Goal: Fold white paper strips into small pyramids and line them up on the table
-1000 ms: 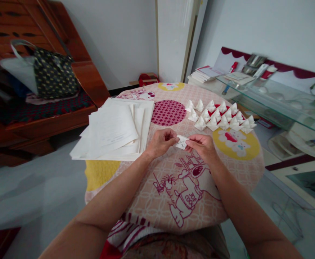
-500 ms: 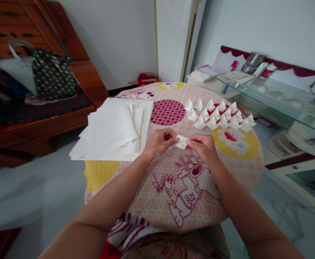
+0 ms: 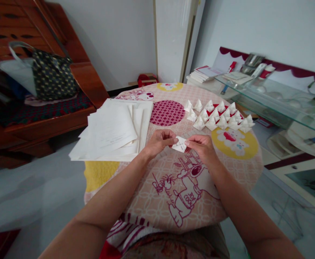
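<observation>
Between my two hands is a small folded piece of white paper point(image 3: 180, 144) with dark print on it, held over the middle of the table. My left hand point(image 3: 160, 142) pinches its left edge with thumb and fingers. From the other side, my right hand point(image 3: 201, 145) grips the right edge, thumb on top. Beyond my right hand stand several folded paper boats point(image 3: 214, 117), white and pointed, arranged in rows. A pile of white paper sheets point(image 3: 111, 126) lies to the left of my left hand, some with faint print.
The round table carries a patterned cloth point(image 3: 157, 201). At the right is a glass shelf point(image 3: 276, 97) with a metal container and a red-and-white cup point(image 3: 266, 71). A wooden bench point(image 3: 88, 81) with a dotted bag point(image 3: 53, 75) stands at the left.
The folded paper has turned and tipped slightly between my fingers, so more of its printed face shows. Both hands keep their pinch in nearly the same spot.
</observation>
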### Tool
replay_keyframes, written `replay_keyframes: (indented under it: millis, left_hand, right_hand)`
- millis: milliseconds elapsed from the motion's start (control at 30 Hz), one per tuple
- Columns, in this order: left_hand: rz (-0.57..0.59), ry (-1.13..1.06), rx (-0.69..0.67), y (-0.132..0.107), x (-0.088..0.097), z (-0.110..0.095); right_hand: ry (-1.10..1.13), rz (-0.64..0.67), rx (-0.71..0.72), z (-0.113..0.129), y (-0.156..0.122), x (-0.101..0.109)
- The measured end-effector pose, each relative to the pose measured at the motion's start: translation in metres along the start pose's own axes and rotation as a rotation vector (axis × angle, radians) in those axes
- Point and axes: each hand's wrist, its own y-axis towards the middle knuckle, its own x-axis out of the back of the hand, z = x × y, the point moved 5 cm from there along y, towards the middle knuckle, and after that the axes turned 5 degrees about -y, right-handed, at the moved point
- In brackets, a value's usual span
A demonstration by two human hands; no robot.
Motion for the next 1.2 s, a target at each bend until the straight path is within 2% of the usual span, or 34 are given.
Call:
replay_keyframes:
  millis: [167, 433, 733, 1033, 1200]
  left_hand:
    - [0.016, 0.076, 0.062, -0.001, -0.003, 0.002]
    - [0.099, -0.029, 0.191, -0.004, -0.007, 0.006]
    - [0.189, 0.041, 0.290, -0.011, -0.007, 0.005]
    - [0.246, 0.119, 0.327, -0.009, -0.008, 0.014]
    - [0.217, 0.087, 0.309, -0.009, -0.006, 0.011]
  right_hand:
    - [0.027, 0.105, -0.066, -0.004, 0.002, -0.010]
    - [0.060, 0.040, -0.085, -0.012, 0.003, -0.001]
    - [0.015, 0.058, -0.065, -0.011, 0.004, 0.003]
    - [-0.042, 0.061, -0.084, -0.010, 0.002, 0.001]
    - [0.011, 0.049, -0.122, -0.015, 0.003, 0.000]
